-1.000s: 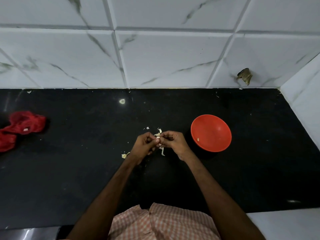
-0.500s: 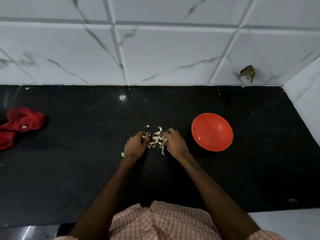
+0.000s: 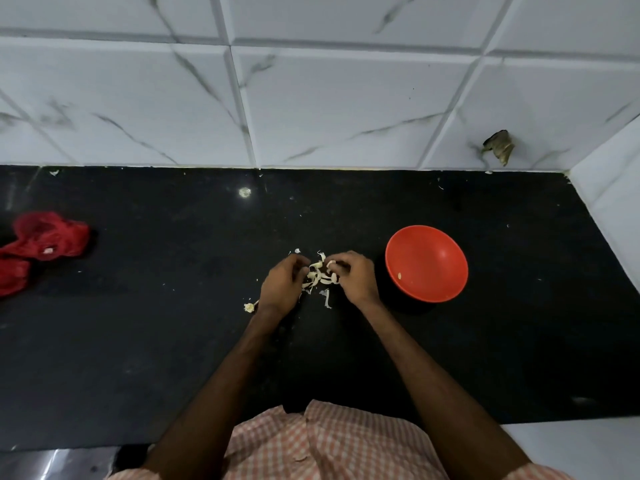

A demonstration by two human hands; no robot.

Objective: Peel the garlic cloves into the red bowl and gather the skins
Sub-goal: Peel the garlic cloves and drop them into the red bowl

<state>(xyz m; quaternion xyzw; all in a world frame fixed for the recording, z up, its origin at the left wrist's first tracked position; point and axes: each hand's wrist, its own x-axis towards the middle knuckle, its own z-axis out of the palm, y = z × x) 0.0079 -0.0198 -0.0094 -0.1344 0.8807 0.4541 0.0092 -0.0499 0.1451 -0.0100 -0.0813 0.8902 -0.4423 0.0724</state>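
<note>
I note both hands at frame centre, over the garlic skins [image 3: 317, 277] heaped on the black bench [image 3: 173, 341]. Right hand [image 3: 355, 278]: fingers curled, pinching a pale garlic piece [image 3: 331, 263]. Left hand [image 3: 281, 289]: fingers curled against the skins; I cannot tell whether they grasp anything. Red bowl [image 3: 436, 251]: just right of the right hand, with one small pale bit [image 3: 399, 276] inside.

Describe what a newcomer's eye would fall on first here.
The red bowl glows against the black counter, right of centre, with one pale bit inside. Left of it, the left hand and right hand meet over a small heap of garlic skins. A crumpled red cloth lies far left.
</note>
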